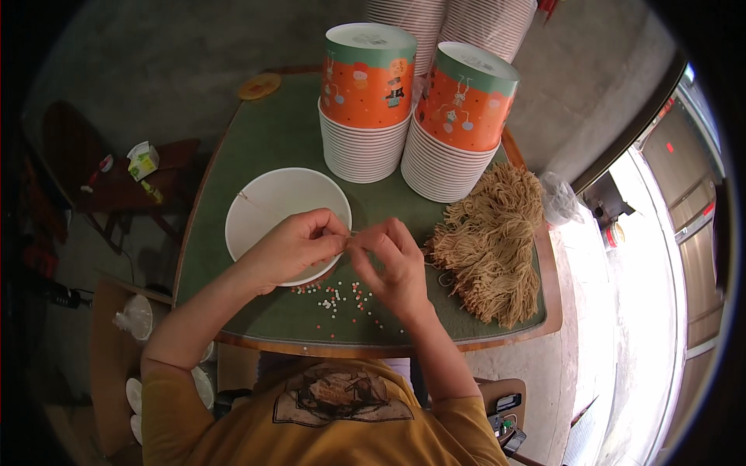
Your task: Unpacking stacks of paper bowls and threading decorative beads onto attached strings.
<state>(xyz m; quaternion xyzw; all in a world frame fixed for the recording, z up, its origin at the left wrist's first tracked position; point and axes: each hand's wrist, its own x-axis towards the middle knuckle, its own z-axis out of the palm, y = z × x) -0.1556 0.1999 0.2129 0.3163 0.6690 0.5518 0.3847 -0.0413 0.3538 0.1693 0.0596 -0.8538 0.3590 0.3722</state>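
A white paper tub (268,194) sits on the green table, its open mouth facing up. Over its left rim hangs a thin tan string (244,196), which seems to run across the opening toward my hands. My left hand (303,245) is above the tub's right side, thumb and forefinger pinched on the string. Just right of it, my right hand (392,268) meets the left fingertips with a closed pinch on the same string; the exact spot is tiny and partly hidden. Small orange and white paper dots (334,301) lie scattered below my hands.
Two stacks of upside-down tubs, a left stack (365,101) and a right stack (458,116), stand at the back. A bundle of tan strings (493,245) lies at right. A wooden chair (116,182) with a tissue pack (143,161) is beyond the table's left edge.
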